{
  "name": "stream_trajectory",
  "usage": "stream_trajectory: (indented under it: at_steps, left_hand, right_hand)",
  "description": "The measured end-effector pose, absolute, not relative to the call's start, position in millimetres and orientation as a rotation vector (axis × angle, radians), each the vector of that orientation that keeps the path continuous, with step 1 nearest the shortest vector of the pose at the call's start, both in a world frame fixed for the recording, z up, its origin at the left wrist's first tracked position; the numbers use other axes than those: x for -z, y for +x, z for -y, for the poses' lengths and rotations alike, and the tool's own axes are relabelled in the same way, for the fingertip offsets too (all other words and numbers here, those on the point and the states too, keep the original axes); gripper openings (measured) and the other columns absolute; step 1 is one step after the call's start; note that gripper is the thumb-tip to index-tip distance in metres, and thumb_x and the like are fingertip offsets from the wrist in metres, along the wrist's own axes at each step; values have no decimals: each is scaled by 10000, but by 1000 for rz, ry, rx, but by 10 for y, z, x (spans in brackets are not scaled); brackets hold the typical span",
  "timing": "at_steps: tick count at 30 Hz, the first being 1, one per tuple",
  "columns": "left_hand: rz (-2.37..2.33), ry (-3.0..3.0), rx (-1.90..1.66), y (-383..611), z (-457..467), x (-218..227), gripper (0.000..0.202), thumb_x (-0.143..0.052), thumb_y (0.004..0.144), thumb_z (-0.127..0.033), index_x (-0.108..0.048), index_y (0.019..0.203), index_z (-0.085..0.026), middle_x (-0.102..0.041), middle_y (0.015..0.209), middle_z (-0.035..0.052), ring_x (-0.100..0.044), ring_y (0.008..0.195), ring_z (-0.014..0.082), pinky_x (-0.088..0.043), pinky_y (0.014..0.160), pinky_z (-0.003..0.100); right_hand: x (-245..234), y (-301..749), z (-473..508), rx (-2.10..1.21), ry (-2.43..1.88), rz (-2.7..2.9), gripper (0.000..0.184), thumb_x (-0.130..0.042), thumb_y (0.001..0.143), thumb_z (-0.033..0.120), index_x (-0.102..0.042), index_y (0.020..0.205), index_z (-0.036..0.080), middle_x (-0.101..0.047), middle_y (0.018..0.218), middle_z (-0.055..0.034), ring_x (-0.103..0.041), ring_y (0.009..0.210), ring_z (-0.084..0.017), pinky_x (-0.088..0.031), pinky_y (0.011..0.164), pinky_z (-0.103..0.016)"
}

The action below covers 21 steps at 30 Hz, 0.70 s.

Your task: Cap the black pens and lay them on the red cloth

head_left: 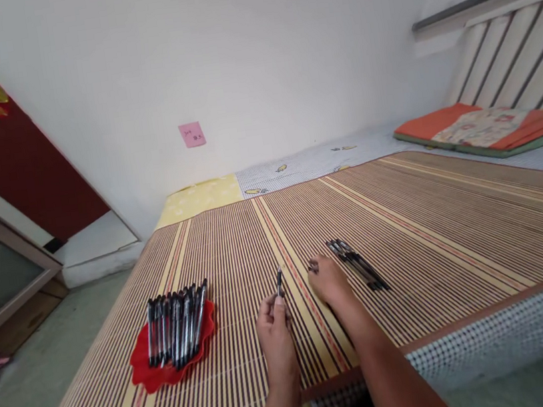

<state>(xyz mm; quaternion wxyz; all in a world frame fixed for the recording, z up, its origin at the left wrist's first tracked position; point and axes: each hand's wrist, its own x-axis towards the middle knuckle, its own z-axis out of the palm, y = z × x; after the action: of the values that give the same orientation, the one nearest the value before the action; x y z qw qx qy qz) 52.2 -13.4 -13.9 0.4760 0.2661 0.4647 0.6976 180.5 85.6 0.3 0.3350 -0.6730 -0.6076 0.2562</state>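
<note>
My left hand [274, 321] grips a gel pen [279, 282], its uncapped tip pointing up and away from me. To its right, my right hand [329, 279] is closed on a small dark piece that looks like a pen cap [313, 266], mostly covered by the fingers. The two hands are apart, just above the mat. Several black capped pens [358, 265] lie side by side just right of my right hand. On the left, a red wavy-edged tray [141, 370] bears a row of several clear-barrelled pens with black ends [176, 328].
A striped bamboo mat [228, 256] covers the bed, over a checked sheet [473, 343]. At the back right lies a folded orange and floral cloth [487, 126], near a white radiator [518, 54]. A pink note [192, 134] is stuck on the wall.
</note>
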Motion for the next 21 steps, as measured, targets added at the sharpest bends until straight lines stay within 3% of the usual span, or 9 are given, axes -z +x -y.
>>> stream_trajectory:
  at_steps: [4, 8, 12, 21]
  left_hand:
    - [-1171, 687, -1679, 520, 138, 121, 370, -763, 744, -474, -650, 921, -169, -669, 784, 25, -625, 685, 143, -468, 618, 228]
    - [-1197, 757, -1670, 529, 146, 116, 350, -751, 760, -456, -659, 936, -168, -701, 856, 52, -659, 781, 172, -503, 720, 264]
    - [-1206, 797, -1632, 550, 145, 136, 341, -753, 758, -443, -665, 938, -167, -715, 902, 67, -669, 864, 195, -509, 806, 293]
    - [-1230, 850, -1634, 590, 147, 129, 315, -760, 748, -430, -678, 897, -165, -716, 889, 72, -664, 845, 192, -510, 794, 290]
  right_hand:
    - [20, 1754, -876, -1031, -1381, 1297, 347, -575, 760, 164, -721, 1073, 131, -759, 987, -107, -706, 881, -208, -531, 770, -295]
    - [-20, 1687, -860, -1335, -931, 790, 246, -696, 676, 220, -723, 916, 172, -727, 789, -21, -663, 686, -152, -538, 674, -279]
    - [-108, 1662, -814, -1398, -675, 570, 228, -793, 636, 210, -707, 846, 193, -711, 819, 4, -655, 731, -122, -539, 720, -250]
    - [-240, 1695, -765, -1402, -646, 659, 238, -807, 639, 219, -735, 864, 193, -732, 866, -16, -648, 780, -132, -518, 730, -252]
